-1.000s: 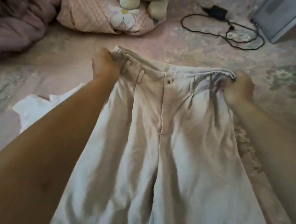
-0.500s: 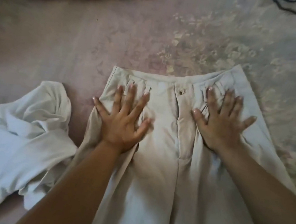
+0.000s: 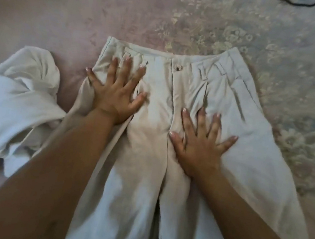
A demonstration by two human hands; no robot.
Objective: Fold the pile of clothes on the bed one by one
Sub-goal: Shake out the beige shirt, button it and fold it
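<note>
- The beige trousers (image 3: 147, 158) lie front-up on the bed (image 3: 46, 14), waistband at the far end, button (image 3: 178, 68) near the middle, legs running toward the person and out of the lower edge of view.
- The left hand (image 3: 113, 97) rests flat on the left hip panel, fingers spread and straight, fingertips just short of the waistband; it grips nothing.
- The right hand (image 3: 199, 147) lies flat on the right thigh panel, nearer the person than the left hand, thumb just beside the fly seam, fingers splayed; it too holds nothing and only presses.
- The step in hand looks like smoothing the trousers flat before the first fold.
- To do it well, sweep each palm outward from the fly toward the side seam, then down the leg, so the pleats beyond the right fingertips lie in their own creases.
- The cloth outside the left hand's little finger is bunched and rolled under; it wants pulling out flat, or the fold will lock in a ridge.
- Keep the pressure light: the fabric seems thin and will drag with the palm.
- A likely next fold is leg over leg along the fly, so square the waistband first.
- A crumpled white garment (image 3: 11, 96) lies beside the left forearm, touching the trouser edge there; judging by that, the pile is not finished.
</note>
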